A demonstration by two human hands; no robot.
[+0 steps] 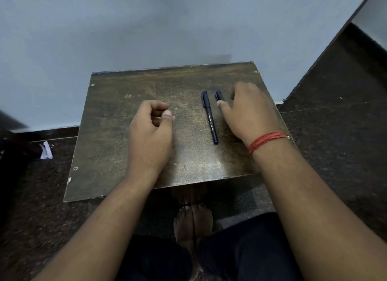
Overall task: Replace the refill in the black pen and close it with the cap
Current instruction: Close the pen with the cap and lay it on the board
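Note:
A black pen (210, 117) with blue trim and its cap on lies lengthwise on the worn brown table (125, 155), right of centre. A second black pen (219, 95) lies just to its right; only its capped far end shows, the rest is hidden under my right hand (249, 111). That hand rests over the second pen with the thumb tip touching it; I cannot tell whether the fingers grip it. My left hand (151, 125) hovers left of the pens, fingers loosely curled, holding nothing.
The small table stands against a pale blue wall (146, 29). Dark speckled floor surrounds it, with a scrap of white paper (46, 150) at the left. My bare feet (193, 222) and dark trousers are below the table's near edge. A dark ledge rises at right.

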